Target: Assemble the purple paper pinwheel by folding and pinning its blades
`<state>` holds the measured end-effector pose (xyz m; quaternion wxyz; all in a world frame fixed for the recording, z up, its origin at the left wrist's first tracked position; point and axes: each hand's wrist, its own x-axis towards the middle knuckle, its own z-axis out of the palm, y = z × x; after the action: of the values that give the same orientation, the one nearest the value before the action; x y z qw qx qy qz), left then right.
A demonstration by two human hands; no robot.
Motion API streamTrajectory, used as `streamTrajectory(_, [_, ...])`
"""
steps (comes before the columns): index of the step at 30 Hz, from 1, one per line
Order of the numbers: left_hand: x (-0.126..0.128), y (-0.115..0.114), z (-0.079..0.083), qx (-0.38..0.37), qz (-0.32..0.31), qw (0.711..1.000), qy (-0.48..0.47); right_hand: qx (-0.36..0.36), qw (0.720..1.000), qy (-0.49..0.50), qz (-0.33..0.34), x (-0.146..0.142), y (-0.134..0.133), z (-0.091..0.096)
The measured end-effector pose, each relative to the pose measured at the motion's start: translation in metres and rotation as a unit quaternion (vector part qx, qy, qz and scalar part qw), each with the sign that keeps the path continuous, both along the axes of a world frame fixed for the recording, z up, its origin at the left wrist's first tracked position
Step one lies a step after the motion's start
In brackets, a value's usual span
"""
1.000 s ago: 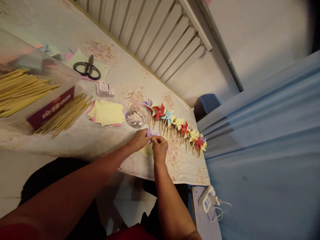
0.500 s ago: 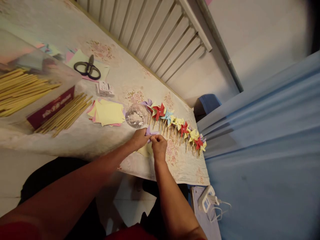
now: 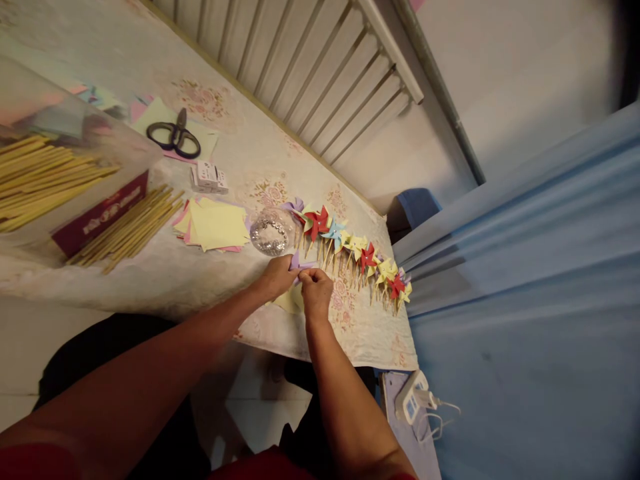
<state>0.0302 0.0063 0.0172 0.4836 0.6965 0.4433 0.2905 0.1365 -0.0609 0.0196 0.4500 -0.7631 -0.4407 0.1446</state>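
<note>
My left hand (image 3: 276,275) and my right hand (image 3: 315,291) meet near the table's front edge, both pinching a small purple folded paper (image 3: 298,264). A yellow paper square (image 3: 291,301) lies under my hands. Just beyond them a row of finished paper pinwheels (image 3: 356,248) on wooden sticks, red, yellow, blue and purple, runs to the right. A clear round container of silver pins (image 3: 271,231) stands right behind my left hand.
A stack of yellow and pink paper squares (image 3: 215,225) lies left of the container. Wooden sticks (image 3: 131,230) lie beside a clear box (image 3: 60,167) holding more sticks. Black scissors (image 3: 173,136) and a small white packet (image 3: 209,177) lie farther back. A white power strip (image 3: 413,398) sits at lower right.
Both hands stay on the purple paper and have shifted very slightly; the view has barely moved.
</note>
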Motion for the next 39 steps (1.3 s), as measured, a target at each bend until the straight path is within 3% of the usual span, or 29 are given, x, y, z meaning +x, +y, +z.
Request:
streamTrajectory(7, [0.000, 0.002, 0.000, 0.012, 0.000, 1.000, 0.011, 0.040, 0.984, -0.155, 0.080, 0.001, -0.007, 0.010])
streamTrajectory(13, [0.000, 0.001, 0.000, 0.002, -0.002, 1.000, 0.013, 0.001, 1.000, 0.008, 0.007, 0.000, 0.002, 0.002])
streamTrajectory(15, [0.000, 0.002, -0.001, 0.006, -0.001, 1.000, 0.011, 0.001, 1.000, -0.003, 0.012, 0.000, 0.002, 0.002])
streamTrajectory(20, [0.002, 0.004, -0.005, 0.014, 0.004, 1.000, 0.004, 0.032, 0.987, -0.142, 0.074, 0.003, -0.002, 0.008])
streamTrajectory(27, [0.001, 0.003, -0.003, 0.003, 0.002, 1.000, 0.015, 0.003, 1.000, 0.001, 0.024, 0.005, 0.004, 0.000])
streamTrajectory(33, [0.000, 0.004, -0.002, 0.008, 0.011, 1.000, 0.012, 0.030, 0.989, -0.117, 0.090, 0.010, 0.002, 0.005])
streamTrajectory(39, [0.000, 0.003, -0.001, -0.002, 0.011, 1.000, -0.002, -0.007, 0.999, 0.004, 0.036, 0.008, 0.006, 0.000])
